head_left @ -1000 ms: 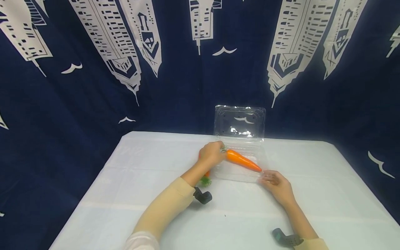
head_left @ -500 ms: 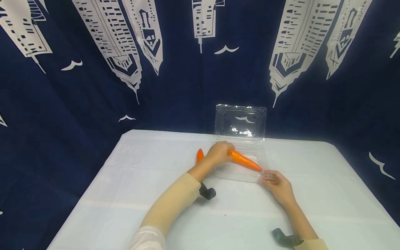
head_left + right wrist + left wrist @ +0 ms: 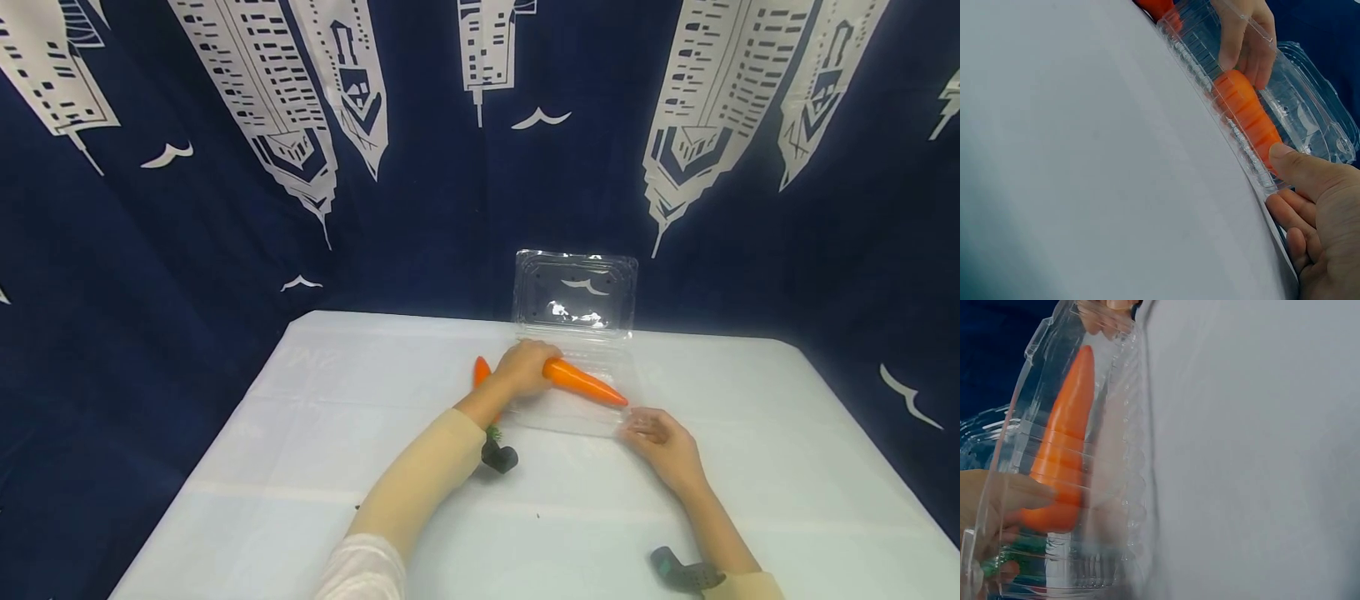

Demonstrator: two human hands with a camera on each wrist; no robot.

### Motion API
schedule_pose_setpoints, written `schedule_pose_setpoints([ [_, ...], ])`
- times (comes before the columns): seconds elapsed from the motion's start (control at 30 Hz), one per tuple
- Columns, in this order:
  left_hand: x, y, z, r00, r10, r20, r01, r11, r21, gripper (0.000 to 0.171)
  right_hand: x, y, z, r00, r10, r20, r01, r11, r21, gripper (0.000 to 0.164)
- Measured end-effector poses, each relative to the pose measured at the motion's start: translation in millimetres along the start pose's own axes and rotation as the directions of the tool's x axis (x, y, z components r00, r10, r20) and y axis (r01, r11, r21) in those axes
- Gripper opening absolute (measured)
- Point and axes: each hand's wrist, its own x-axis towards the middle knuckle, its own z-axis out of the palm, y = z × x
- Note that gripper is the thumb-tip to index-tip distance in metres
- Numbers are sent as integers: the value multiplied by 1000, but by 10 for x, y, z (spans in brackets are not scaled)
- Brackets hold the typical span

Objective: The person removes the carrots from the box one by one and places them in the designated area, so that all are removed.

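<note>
A clear plastic clamshell container (image 3: 570, 422) stands open on the table, its lid (image 3: 542, 292) raised at the back. Within its tray lies an orange carrot (image 3: 587, 383), tip toward the right. My left hand (image 3: 525, 368) grips the carrot's thick end. In the left wrist view the thumb lies on the carrot (image 3: 1066, 447), and the green top (image 3: 1019, 562) shows among the fingers. My right hand (image 3: 667, 450) pinches the tray's front right corner, with the thumb near the carrot's tip in the right wrist view.
Left of the container a second carrot (image 3: 482, 371) lies on the white-covered table (image 3: 337, 400), partly hidden by my left forearm. A dark blue curtain (image 3: 450, 208) with white building prints hangs behind the table.
My left hand has moved a little to the right and now covers the held carrot's green top. More of the second carrot shows at its tip. The right hand stays at the corner.
</note>
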Motion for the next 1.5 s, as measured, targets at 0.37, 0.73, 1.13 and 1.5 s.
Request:
schedule_pose_setpoints([
  [0.37, 42, -11, 106, 999, 4, 41, -10, 988, 154, 45, 5, -17, 7, 1000, -15, -13, 16, 1000, 22, 46],
  [0.73, -75, -16, 52, 998, 52, 24, -53, 996, 77, 45, -6, -18, -8, 1000, -20, -3, 20, 999, 42, 45],
  [1.13, -243, -50, -41, 994, 47, -103, -56, 994, -90, 47, -6, -28, -10, 1000, -19, 9, 19, 1000, 19, 49],
  [1.5, -353, -14, -257, 977, -41, -208, 18, 994, -109, 48, -11, -35, -8, 1000, 8, -6, -8, 1000, 1, 48],
])
